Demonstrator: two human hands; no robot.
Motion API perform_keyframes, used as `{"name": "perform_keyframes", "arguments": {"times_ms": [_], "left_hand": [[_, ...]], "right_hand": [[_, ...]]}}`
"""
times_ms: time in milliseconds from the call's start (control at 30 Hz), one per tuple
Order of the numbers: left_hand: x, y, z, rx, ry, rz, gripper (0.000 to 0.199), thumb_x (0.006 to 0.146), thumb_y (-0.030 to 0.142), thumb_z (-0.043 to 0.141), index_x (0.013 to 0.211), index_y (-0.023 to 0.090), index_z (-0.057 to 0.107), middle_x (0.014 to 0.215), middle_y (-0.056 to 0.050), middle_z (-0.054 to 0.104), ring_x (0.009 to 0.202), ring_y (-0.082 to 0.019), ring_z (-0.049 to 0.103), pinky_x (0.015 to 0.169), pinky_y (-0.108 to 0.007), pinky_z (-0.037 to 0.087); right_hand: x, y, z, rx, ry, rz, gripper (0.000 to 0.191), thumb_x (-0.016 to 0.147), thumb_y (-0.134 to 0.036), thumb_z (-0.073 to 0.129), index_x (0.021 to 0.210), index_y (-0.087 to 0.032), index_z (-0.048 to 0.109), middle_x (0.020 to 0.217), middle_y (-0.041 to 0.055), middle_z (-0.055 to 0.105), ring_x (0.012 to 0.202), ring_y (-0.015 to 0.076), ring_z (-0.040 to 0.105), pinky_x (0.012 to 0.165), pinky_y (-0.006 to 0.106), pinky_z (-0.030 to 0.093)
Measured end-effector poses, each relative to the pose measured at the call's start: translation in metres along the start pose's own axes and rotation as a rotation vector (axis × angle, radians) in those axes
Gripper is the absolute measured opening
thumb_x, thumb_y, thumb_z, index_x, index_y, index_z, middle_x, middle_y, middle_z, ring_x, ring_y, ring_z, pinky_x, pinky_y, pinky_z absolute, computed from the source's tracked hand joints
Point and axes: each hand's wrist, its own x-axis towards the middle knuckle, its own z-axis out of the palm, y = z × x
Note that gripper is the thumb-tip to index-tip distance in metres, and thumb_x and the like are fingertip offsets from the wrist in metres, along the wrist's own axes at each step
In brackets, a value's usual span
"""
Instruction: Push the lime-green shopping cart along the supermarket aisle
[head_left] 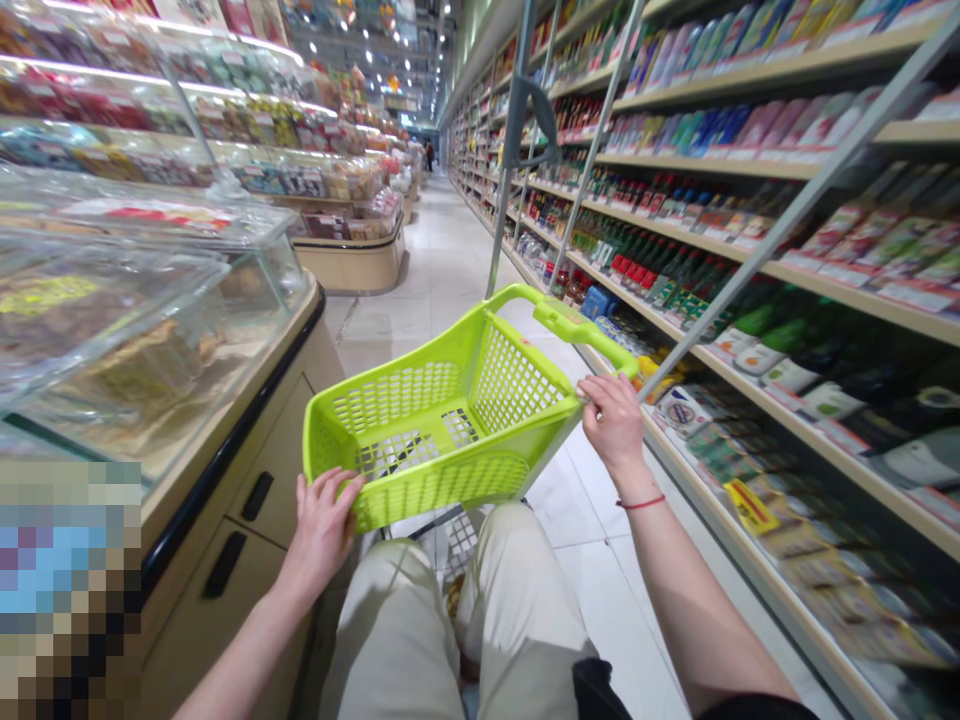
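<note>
Gripping a lime-green plastic shopping cart [510, 385], left hand [322, 530] and right hand [616, 425] clenched fingers [337, 490] on its rim; cart stood in aisle [442, 250] between glass display case [150, 300] and grocery shelving [750, 250].

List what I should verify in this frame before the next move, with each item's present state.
Left hand curled over the near rim of the lime-green plastic shopping basket: ok.
Right hand gripping the basket's right rim: ok.
Person far down the aisle well apart from the basket: ok.
Green handle apart from the shelf goods on the right: cannot tell.
Lower frame beneath the basket: cannot tell, mostly hidden by the basket and the wearer's legs.
</note>
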Motion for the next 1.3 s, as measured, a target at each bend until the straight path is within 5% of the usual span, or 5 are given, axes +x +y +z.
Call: {"name": "perform_keyframes", "arguments": {"times_ms": [333,633,1067,1300], "left_hand": [[0.003,0.005,-0.007,0.026,0.001,-0.005,0.045,0.079,0.009,0.046,0.121,0.021,0.055,0.119,-0.012,0.060,0.122,-0.031,0.048,0.113,-0.068,0.024],[0.009,0.033,-0.017,0.138,0.022,-0.060,0.043,0.087,0.030,0.050,0.129,0.019,0.055,0.125,-0.016,0.059,0.129,-0.037,0.043,0.114,-0.070,0.015],[0.010,0.021,-0.007,0.043,0.141,-0.003,0.027,0.090,0.035,0.055,0.114,0.022,0.059,0.113,-0.011,0.066,0.124,-0.031,0.051,0.117,-0.061,0.020],[0.008,0.022,-0.008,0.009,0.156,-0.029,0.026,0.089,0.034,0.057,0.113,0.023,0.059,0.110,-0.009,0.067,0.121,-0.030,0.053,0.115,-0.060,0.023]], "right_hand": [[-0.003,-0.014,0.004,0.030,0.005,0.004,0.037,0.072,-0.002,0.050,0.095,-0.022,0.070,0.098,0.0050,0.074,0.098,0.0224,0.067,0.106,0.052,0.047],[-0.009,-0.029,0.005,0.113,-0.024,-0.038,0.037,0.077,-0.003,0.048,0.099,-0.023,0.069,0.099,0.0049,0.074,0.099,0.0213,0.067,0.107,0.051,0.046],[0.009,0.025,-0.003,0.008,-0.008,0.049,0.038,0.075,-0.005,0.050,0.100,-0.022,0.072,0.106,0.0071,0.074,0.106,0.0245,0.066,0.109,0.054,0.043],[-0.003,-0.010,0.004,0.083,-0.004,0.031,0.040,0.074,-0.003,0.049,0.099,-0.023,0.072,0.101,0.0056,0.074,0.102,0.0230,0.067,0.109,0.053,0.045]]}}
